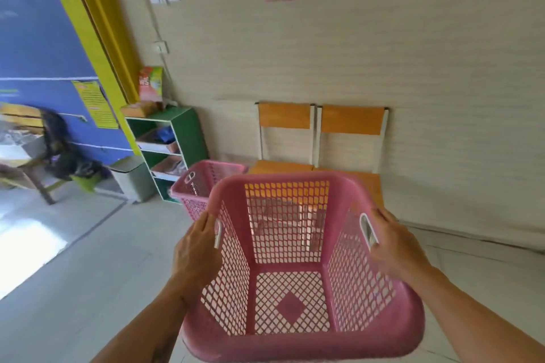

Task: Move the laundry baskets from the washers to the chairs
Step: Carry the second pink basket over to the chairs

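The person carries an empty pink plastic lattice laundry basket (295,259) out in front, tipped so its open mouth faces back toward them. The left hand (196,250) is clamped around the rim at the nine o'clock handle slot, the right hand (395,244) closed on the rim at the three o'clock slot.

Straight ahead at twelve o'clock stand two orange-seated chairs with white metal frames (351,138) against the wall. To set it down well, I'd level the basket first, lower it square onto the right-hand seat, and release only once the base sits flat.

A second pink lattice basket (203,183) sits at eleven o'clock, just beside the left chair; whether on the floor or on a seat I cannot tell. It may crowd that side. A green and white shelf unit (180,138) stands at ten o'clock, well clear.
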The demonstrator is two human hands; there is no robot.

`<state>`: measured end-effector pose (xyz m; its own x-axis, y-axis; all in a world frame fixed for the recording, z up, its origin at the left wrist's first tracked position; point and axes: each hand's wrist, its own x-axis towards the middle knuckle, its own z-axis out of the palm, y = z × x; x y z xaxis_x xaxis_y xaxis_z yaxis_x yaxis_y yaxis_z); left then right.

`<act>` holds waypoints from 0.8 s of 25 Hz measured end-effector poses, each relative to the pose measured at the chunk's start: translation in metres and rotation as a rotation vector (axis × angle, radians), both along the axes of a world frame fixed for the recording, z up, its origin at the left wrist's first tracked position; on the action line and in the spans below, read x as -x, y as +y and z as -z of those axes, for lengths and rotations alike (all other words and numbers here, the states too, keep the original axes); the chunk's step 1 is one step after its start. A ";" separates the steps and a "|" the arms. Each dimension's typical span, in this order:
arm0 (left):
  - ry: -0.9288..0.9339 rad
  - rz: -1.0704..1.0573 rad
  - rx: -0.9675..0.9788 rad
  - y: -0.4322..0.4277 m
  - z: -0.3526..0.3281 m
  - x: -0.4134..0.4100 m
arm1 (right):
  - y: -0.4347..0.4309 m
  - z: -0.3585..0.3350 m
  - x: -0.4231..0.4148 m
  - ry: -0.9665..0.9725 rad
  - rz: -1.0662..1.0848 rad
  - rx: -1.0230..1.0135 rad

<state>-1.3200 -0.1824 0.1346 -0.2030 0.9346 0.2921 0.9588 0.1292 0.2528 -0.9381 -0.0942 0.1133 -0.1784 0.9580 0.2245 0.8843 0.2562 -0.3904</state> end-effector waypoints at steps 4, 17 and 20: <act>0.036 -0.129 -0.010 0.024 -0.002 0.067 | 0.066 -0.001 0.084 0.004 -0.131 0.020; 0.148 -0.298 -0.010 0.283 -0.032 0.261 | 0.350 -0.029 0.285 0.171 -0.264 0.010; 0.184 -0.263 -0.048 0.343 -0.040 0.310 | 0.393 -0.029 0.331 0.168 -0.210 0.011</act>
